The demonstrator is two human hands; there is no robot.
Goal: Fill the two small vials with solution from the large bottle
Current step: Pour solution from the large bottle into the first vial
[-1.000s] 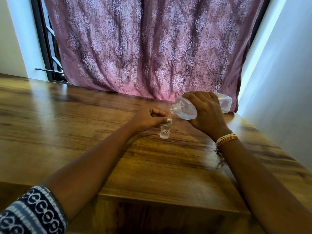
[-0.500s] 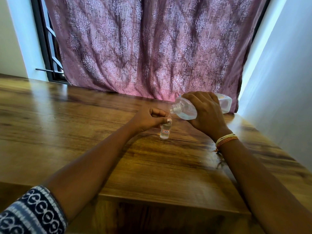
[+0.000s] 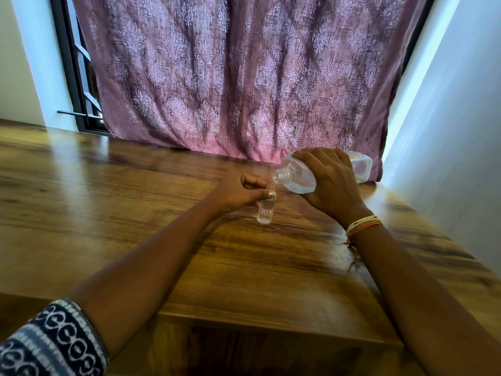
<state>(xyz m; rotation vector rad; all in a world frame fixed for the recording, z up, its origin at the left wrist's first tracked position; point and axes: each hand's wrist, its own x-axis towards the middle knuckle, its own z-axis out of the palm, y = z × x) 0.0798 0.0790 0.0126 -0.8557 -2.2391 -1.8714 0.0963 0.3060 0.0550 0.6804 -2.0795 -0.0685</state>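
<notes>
Item one: small vial [image 3: 265,211], clear glass, upright above the wooden table [image 3: 135,213], near its far right part; whether its base touches the wood cannot be told. It bears a small white label with a red border and handwritten characters, and clear liquid shows in its lower body. Item two: left hand [image 3: 238,192], fingers curled, thumb and forefinger pinching the vial at its neck, the rest of the hand to the vial's left. Item three: large bottle [image 3: 298,176], clear plastic, uncapped, tipped almost flat with its threaded mouth pointing left and slightly down, just above the vial's opening; clear solution lies along its lower side, and its base end shows beyond the knuckles toward the wall. Item four: right hand [image 3: 329,183], wrapped over the bottle's middle from above, fingers curled round it in a firm grasp. Item five: thread bands [image 3: 363,225], cream and orange, wound round the right wrist. Item six: patterned sleeve [image 3: 51,346], dark blue and white, on the left forearm at the lower left corner. Item seven: mauve curtain [image 3: 244,77] with a damask figure, hanging behind the table's far edge. Item eight: dark window frame [image 3: 78,82], left of the curtain. Only one vial is in view.
</notes>
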